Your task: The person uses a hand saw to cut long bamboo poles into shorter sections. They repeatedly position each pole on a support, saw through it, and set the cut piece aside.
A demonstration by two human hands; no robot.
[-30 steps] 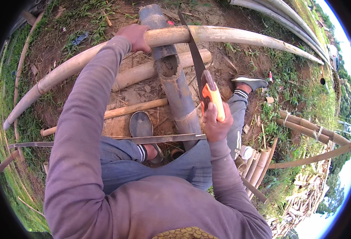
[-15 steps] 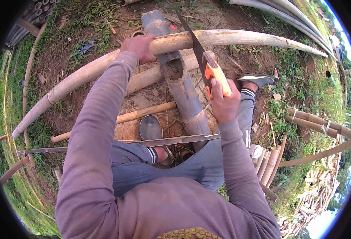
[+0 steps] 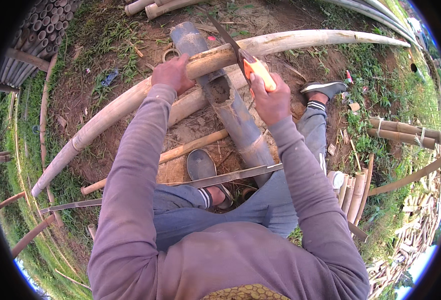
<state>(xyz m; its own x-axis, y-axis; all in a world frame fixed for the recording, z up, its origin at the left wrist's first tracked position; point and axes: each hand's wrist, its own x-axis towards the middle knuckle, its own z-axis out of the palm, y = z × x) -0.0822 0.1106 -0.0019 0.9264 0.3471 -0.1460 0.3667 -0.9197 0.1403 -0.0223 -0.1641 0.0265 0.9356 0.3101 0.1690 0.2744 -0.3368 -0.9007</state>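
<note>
A long pale bamboo pole (image 3: 300, 44) lies across a thick grey bamboo piece (image 3: 241, 122) that has a notch cut in its top. My left hand (image 3: 173, 75) is closed over the pole, just left of where it crosses the grey piece. In my right hand (image 3: 272, 100) is the orange handle of a handsaw (image 3: 229, 41). The dark blade stands across the pole a little right of the support, its tip pointing away from me. How deep it sits in the bamboo cannot be made out.
Another bamboo pole (image 3: 185, 107) passes beneath the grey piece. A thin flat strip (image 3: 230, 177) crosses near my legs. Short bamboo lengths (image 3: 351, 197) stand at the right, and a stack of bamboo (image 3: 45, 30) lies far left. A blue crumpled wrapper (image 3: 110, 77) rests on the grass.
The saw and my right hand have shifted forward and left, with more of the handle nearer the pole. My left hand keeps its grip. The whole view has tilted slightly.
</note>
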